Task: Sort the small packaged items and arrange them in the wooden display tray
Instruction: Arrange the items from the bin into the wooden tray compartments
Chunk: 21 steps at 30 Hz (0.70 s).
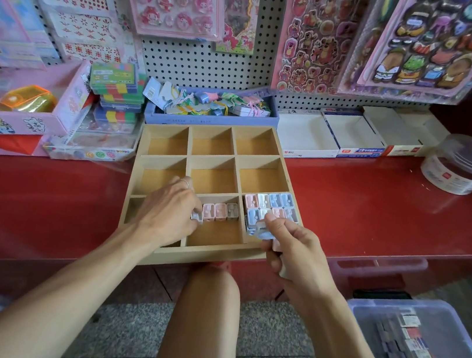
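We see the wooden display tray (153, 254) lying on the red shelf (377, 206), its near edge hanging just past the shelf's front lip. It is split into a grid of compartments. In the near right compartment, small packaged items (269, 203) in pink, white and blue stand packed in rows; in the near middle one, a short row (220, 211) of two pink pieces and a grey one sits against the far wall. Our left hand (167, 208) reaches over the divider to the left of that row, fingers curled around a small white piece (197, 217) at its left end. Our right hand (294, 252) hovers at the tray's near right corner, fingers closed on a cluster of pieces (265, 233), blue and pale ones as far as we can make out, since the fingers cover most of them. The other compartments show bare wood. Behind the tray stands a lilac box (206, 120) of mixed packets, and at lower right a clear plastic bin (362, 308).
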Each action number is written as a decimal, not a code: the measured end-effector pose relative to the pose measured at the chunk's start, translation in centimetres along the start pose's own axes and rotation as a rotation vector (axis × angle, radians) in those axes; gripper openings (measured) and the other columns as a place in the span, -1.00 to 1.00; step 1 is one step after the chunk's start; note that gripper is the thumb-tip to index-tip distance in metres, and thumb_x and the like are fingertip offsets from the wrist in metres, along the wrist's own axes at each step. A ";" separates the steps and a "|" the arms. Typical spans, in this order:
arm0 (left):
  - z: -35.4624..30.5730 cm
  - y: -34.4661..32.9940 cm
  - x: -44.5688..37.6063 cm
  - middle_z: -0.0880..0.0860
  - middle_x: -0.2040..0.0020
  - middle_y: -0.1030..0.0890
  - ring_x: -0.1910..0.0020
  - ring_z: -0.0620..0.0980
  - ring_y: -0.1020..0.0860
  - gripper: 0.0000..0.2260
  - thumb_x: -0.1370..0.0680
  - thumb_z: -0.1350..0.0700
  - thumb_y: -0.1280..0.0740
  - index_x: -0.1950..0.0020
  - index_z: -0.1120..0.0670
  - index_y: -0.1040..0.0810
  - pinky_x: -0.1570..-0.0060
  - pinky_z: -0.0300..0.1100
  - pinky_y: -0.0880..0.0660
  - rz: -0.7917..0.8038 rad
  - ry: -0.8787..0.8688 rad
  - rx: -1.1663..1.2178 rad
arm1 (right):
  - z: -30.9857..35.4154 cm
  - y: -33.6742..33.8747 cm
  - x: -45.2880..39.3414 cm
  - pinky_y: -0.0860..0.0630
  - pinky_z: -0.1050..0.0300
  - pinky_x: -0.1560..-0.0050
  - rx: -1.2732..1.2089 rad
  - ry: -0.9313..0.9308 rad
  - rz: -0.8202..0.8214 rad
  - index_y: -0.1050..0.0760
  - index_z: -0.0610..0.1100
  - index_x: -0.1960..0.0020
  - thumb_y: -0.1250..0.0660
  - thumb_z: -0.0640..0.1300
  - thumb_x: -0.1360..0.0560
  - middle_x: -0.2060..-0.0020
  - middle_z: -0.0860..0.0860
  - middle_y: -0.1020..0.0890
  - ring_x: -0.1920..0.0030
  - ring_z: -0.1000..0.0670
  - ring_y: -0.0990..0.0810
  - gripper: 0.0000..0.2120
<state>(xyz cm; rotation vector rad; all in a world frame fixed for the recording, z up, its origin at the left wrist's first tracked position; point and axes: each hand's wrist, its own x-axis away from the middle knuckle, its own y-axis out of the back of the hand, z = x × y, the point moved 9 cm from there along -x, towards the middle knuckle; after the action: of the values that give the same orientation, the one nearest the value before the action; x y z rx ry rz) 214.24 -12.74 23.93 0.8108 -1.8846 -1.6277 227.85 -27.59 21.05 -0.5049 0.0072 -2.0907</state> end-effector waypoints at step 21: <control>-5.7 3.7 3.0 -0.11 0.12 -0.64 0.13 -0.12 -0.60 -0.79 -0.42 0.20 -0.51 0.06 -0.11 -0.71 0.14 -0.22 -0.50 -0.098 -0.188 0.808 | 1.0 -0.9 1.0 -0.20 0.26 0.55 -0.034 0.038 0.084 -0.60 -0.31 -0.07 -0.45 -0.22 -0.48 0.54 0.08 -0.46 0.57 0.13 -0.29 -0.78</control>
<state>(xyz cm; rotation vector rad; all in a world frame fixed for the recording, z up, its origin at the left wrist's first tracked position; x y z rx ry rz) 215.92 -18.47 28.41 1.0907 -2.7199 -0.9755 226.96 -27.72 22.49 -0.4766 0.0846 -2.0205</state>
